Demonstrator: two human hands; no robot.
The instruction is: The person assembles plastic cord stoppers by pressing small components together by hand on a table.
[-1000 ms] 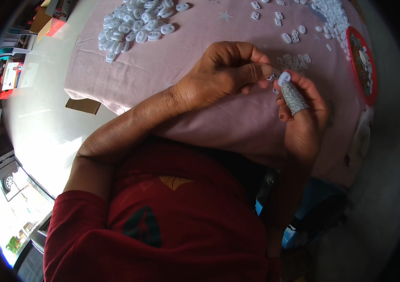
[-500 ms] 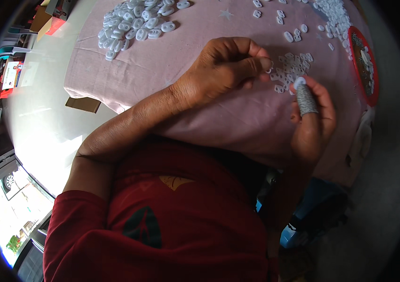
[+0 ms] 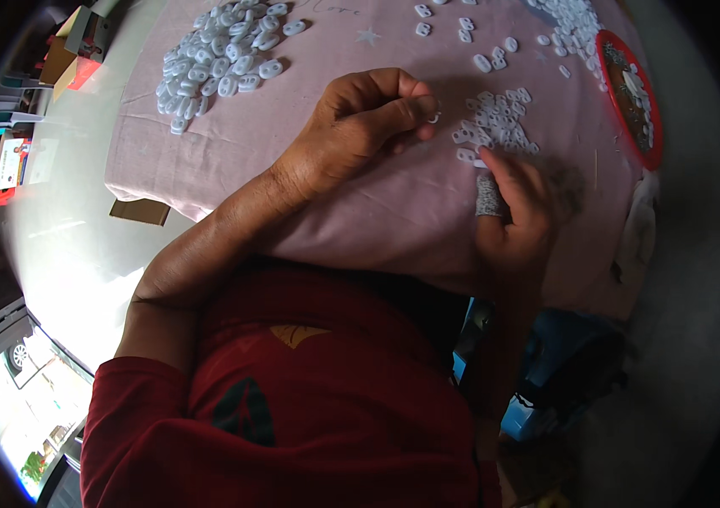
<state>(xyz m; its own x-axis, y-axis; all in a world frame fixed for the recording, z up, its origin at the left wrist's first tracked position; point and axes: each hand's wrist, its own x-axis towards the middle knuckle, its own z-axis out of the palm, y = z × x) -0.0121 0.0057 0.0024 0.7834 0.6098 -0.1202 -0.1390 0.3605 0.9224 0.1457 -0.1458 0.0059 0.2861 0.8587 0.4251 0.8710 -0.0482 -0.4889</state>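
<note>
Both hands grip a white piece each, beside the cluster of small pierced pieces (image 3: 504, 117) on the cloth-covered desk (image 3: 292, 135).
The left hand (image 3: 377, 118), left of the cluster, is pinched on a small white item (image 3: 433, 117), mostly hidden by the fingers; its long axis cannot be told. The right hand (image 3: 522, 207) is the nearer to the cluster: its grip, at the cluster's near edge, is clenched on a flat white piece (image 3: 481, 162), seen edge-on and lying crosswise, with the cluster directly beyond. Count: two held pieces; one grey thumb wrap (image 3: 488, 199); one red tray (image 3: 649, 140), right of the cluster; one pile of larger white ovals (image 3: 224, 59), far left of it; at least eight loose pieces beyond it. Cluster and pile overlap too much to count.
</note>
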